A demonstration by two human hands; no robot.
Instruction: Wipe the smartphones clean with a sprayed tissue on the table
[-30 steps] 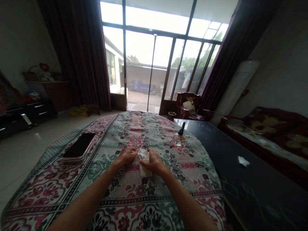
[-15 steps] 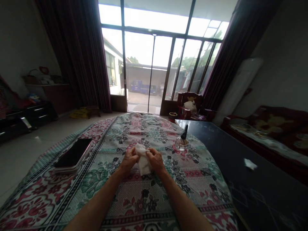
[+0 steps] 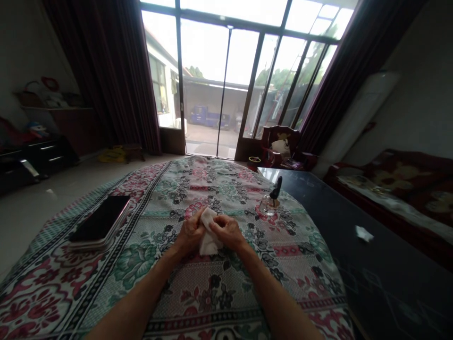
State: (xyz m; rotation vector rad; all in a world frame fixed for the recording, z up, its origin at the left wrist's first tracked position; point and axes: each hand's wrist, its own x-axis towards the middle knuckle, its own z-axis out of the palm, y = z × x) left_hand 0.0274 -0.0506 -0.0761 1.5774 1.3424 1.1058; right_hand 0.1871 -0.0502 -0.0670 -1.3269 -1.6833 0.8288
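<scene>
A small white tissue (image 3: 207, 238) is pinched between both of my hands, lifted just above a floral cloth (image 3: 212, 293) that covers a surface in front of me. My left hand (image 3: 189, 233) grips its left side and my right hand (image 3: 228, 231) grips its top right edge with fingers curled. A small clear glass bottle with a black cap (image 3: 271, 200) stands on the cloth to the right, beyond my right hand. A dark phone (image 3: 100, 225) lies flat on the cloth to the far left.
A black glossy table (image 3: 371, 264) runs along the right, with a scrap of white paper (image 3: 363, 233) on it. A sofa (image 3: 399, 189) stands at the far right. Glass doors, dark curtains and a wooden chair (image 3: 283, 151) are ahead; low cabinets line the left wall.
The tissue has been lifted off the cloth and bunched between my hands, which came closer together. The view has shifted slightly.
</scene>
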